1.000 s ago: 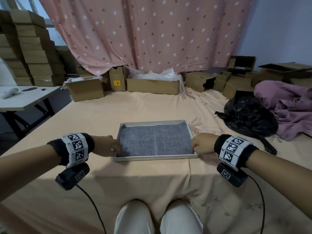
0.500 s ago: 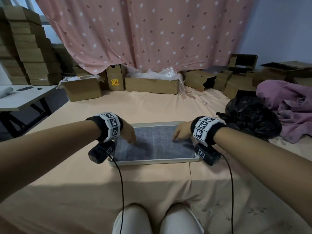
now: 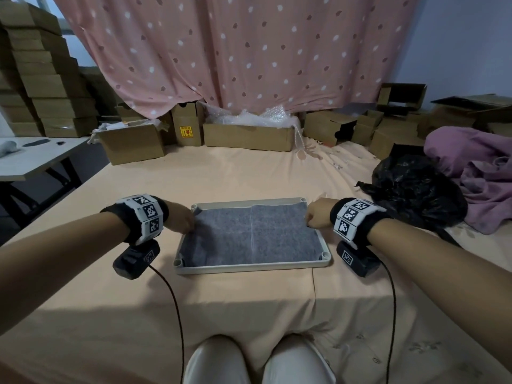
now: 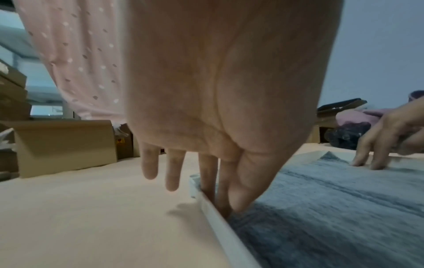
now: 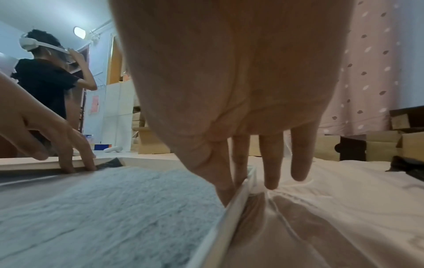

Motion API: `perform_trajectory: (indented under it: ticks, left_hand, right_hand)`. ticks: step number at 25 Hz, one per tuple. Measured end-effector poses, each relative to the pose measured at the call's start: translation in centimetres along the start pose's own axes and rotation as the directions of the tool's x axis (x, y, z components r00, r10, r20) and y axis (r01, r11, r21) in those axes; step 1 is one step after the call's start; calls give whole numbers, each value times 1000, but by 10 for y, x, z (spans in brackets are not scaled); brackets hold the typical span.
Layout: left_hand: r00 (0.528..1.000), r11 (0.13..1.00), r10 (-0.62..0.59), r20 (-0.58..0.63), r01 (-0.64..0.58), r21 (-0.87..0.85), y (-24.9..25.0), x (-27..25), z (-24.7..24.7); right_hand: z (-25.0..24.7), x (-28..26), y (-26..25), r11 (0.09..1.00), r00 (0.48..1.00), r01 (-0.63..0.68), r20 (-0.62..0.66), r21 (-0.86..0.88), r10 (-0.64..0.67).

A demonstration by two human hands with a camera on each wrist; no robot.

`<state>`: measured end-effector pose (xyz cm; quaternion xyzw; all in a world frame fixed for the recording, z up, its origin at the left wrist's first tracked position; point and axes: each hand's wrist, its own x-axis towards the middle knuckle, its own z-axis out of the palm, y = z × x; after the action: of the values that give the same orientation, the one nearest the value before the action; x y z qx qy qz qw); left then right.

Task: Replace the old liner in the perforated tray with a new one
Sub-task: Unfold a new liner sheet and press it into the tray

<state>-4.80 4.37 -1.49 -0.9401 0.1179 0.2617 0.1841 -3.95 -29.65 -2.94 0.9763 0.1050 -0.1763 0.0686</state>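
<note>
A shallow cream tray (image 3: 249,268) lies on the peach bedsheet, with a grey felt liner (image 3: 252,236) lying flat inside it. My left hand (image 3: 180,221) is at the tray's far left edge. In the left wrist view its thumb, index and middle fingertips (image 4: 238,204) point straight down and press the liner's edge against the tray's left wall (image 4: 220,228); the other two fingers hang outside. My right hand (image 3: 317,216) mirrors it at the far right edge, thumb and index (image 5: 226,192) pushed down beside the right wall (image 5: 234,204). Whether liner is pinched is hidden.
A black plastic bag (image 3: 415,195) and a purple cloth (image 3: 476,173) lie right of the tray. Cardboard boxes (image 3: 246,135) line the bed's far edge under a dotted pink curtain. A white table (image 3: 33,156) stands at the left. Another person (image 5: 45,81) stands in the background.
Both hands moved from the tray's near corners onto the liner, then outward to the far left and right edges. The liner stays flat in the tray.
</note>
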Motion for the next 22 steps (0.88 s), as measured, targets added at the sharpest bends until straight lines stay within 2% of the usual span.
perform_trajectory:
  ticks: [4, 7, 11, 15, 18, 22]
  left_hand:
    - [996, 1000, -4, -86, 2, -25, 2, -2, 5]
    - [987, 998, -21, -157, 11, -61, -2, 0, 4]
    - [986, 996, -72, -152, 64, -54, -3, 15, -4]
    - [981, 991, -66, -182, 43, -125, -7, 33, -3]
    - [978, 981, -60, -198, 21, -193, -5, 41, 4]
    - [971, 960, -70, -230, 3, -278, -7, 50, 10]
  right_hand:
    - [5, -4, 2, 998, 997, 39, -67, 56, -36]
    - [9, 0, 4, 998, 990, 21, -143, 57, -13]
    - [1, 19, 9, 998, 981, -17, -194, 58, 28]
    - [-3, 34, 11, 1000, 993, 19, -115, 13, -17]
    - [2, 36, 8, 999, 998, 5, -70, 37, -2]
    - [2, 36, 9, 998, 998, 0, -60, 57, 3]
